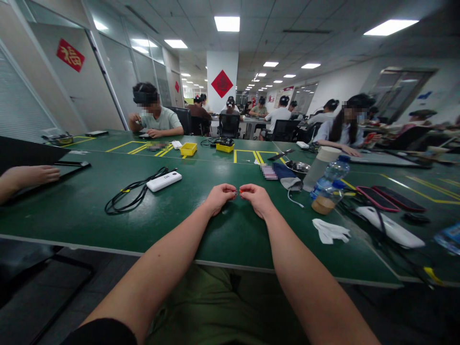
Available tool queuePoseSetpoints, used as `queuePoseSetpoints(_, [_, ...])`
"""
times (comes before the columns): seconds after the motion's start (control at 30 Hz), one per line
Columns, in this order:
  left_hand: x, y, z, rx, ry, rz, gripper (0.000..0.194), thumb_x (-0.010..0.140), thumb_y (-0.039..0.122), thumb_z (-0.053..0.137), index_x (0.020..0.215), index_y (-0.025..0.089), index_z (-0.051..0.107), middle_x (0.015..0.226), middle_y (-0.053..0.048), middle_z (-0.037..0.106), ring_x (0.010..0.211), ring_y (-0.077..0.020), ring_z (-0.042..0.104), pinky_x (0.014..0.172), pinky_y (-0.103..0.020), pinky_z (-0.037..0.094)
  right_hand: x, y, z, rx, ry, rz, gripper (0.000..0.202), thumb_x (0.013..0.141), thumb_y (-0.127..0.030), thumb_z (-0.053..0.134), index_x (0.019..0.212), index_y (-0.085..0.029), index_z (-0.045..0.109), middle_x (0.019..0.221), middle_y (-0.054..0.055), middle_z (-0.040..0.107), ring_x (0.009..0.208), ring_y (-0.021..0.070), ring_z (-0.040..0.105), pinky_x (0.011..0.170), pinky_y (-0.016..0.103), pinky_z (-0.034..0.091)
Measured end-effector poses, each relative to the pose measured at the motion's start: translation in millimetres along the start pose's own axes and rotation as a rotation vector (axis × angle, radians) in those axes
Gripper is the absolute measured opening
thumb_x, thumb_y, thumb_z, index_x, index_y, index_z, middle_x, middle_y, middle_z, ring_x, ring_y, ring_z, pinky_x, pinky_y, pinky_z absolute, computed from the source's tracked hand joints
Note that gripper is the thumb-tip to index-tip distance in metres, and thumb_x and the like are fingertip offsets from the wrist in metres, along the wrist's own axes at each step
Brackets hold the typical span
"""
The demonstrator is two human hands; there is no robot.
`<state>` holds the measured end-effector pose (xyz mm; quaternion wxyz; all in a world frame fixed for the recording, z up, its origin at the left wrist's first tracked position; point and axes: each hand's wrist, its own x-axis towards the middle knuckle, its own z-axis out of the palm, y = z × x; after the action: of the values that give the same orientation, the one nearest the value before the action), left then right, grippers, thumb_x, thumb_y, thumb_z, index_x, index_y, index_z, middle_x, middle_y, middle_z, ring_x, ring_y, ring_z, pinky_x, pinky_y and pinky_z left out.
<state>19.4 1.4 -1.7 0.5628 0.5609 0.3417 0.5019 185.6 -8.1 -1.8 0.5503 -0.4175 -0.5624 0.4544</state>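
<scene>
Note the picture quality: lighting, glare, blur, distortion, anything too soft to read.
Head view: ceiling panels glare nearly white; green table shows soft reflections; wide-angle distortion tilts the doorway at left and stretches the forearms; far people look soft; faces pixelated; the small pieces between left hand and right hand are too small to make out.

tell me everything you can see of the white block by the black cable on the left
The white block is oblong with rounded edges, seemingly plastic, with dark markings on top. It lies flat and slanted on the green table. The black cable loops beside its left end; whether it plugs in is unclear. No hand touches it.
</scene>
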Motion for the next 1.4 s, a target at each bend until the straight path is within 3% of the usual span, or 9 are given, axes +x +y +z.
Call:
queuePoseSetpoints(0.23, [3.4, -3.6, -1.8, 0.132, 0.04, 0.098, 0.029, 0.063, 0.008, 0.063, 0.092, 0.012, 0.063, 0.08, -0.004, 0.065, 0.073, -0.0111, 0.059, 0.073, -0.025, 0.046, -0.4, -3.8, 1.7, -0.04, 0.023, -0.075, 0.03, 0.061, -0.019, 0.067, 0.09, -0.015, 0.063, 0.084, 0.005, 0.067, 0.08, 0.0155, 0.062, 0.079, 0.03, 0.048])
queuePoseSetpoints(0.43, [1.4, 0.9, 0.6, 0.554, 0.11, 0.274, 0.028, 0.063, 0.002, 0.053, 0.085, 0.015, 0.064, 0.076, -0.001, 0.063, 0.07, -0.0118, 0.056, 0.071, -0.025, 0.045, 0.9, -3.5, 1.9, -0.206, -0.007, -0.14, 0.028, 0.063, -0.021, 0.063, 0.091, -0.017, 0.063, 0.082, 0.003, 0.066, 0.073, 0.0139, 0.06, 0.073, 0.027, 0.048])
queuePoseSetpoints(0.57, [-0.9, 2.6, 0.9, 0.725, 0.104, 0.381, 0.025, 0.066, 0.005, 0.054, 0.084, 0.017, 0.066, 0.082, -0.002, 0.063, 0.074, -0.0132, 0.055, 0.073, -0.025, 0.045, -1.2, -3.7, 3.1, -0.263, -0.043, -0.136, 0.024, 0.065, -0.022, 0.061, 0.088, -0.018, 0.063, 0.07, 0.0, 0.064, 0.06, 0.0123, 0.056, 0.062, 0.025, 0.045])
queuePoseSetpoints(0.87, [2.7, -4.1, 0.5, 0.579, 0.099, 0.387, 0.029, 0.067, 0.004, 0.053, 0.091, 0.015, 0.061, 0.081, -0.001, 0.062, 0.074, -0.0118, 0.056, 0.072, -0.024, 0.046, -2.8, -2.8, 5.0, -0.253, -0.106, -0.131, 0.019, 0.065, -0.024, 0.062, 0.084, -0.018, 0.064, 0.073, 0.001, 0.066, 0.062, 0.0129, 0.058, 0.063, 0.025, 0.045])
queuePoseSetpoints(1.4, [-1.1, 1.6, 3.8, 0.733, 0.081, 0.469, 0.029, 0.068, 0.004, 0.053, 0.093, 0.017, 0.062, 0.085, -0.003, 0.058, 0.077, -0.0134, 0.053, 0.074, -0.025, 0.044, -2.0, -7.3, 7.1, -0.222, -0.057, -0.159, 0.022, 0.061, -0.017, 0.058, 0.083, -0.018, 0.062, 0.076, 0.0, 0.064, 0.069, 0.0138, 0.059, 0.068, 0.025, 0.045])
